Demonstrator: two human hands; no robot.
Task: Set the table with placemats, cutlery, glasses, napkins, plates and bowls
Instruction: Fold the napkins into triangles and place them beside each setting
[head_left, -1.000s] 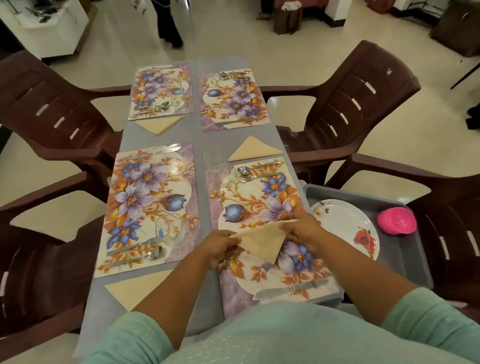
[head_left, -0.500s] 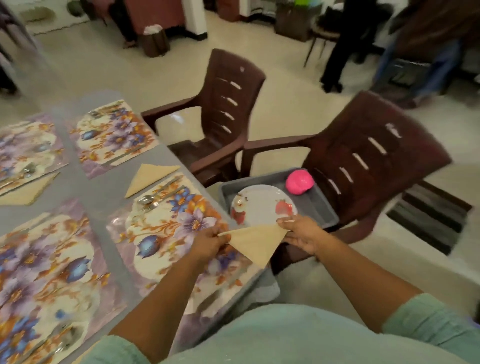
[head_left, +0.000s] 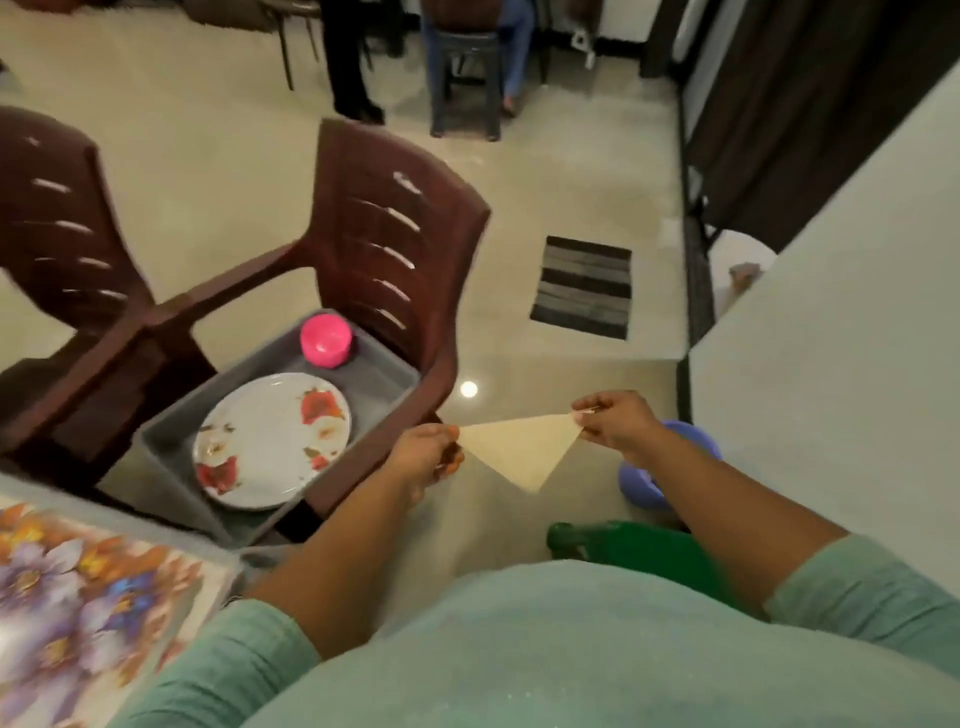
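A beige napkin folded into a triangle hangs in the air over the floor, right of the table. My left hand pinches its left corner and my right hand pinches its right corner. A white plate with red flowers lies in a grey tray on the seat of a brown chair. A pink bowl stands upside down at the tray's far end. One floral placemat shows at the lower left on the table.
A second brown chair stands at the left. A striped mat lies on the floor. A green object and a blue-purple bucket sit near my right arm. A white wall rises at the right. People and a stool stand at the far end.
My view has swung right, away from the table. Both hands carried the folded napkin off the placemat and out over the floor beside the tray chair.
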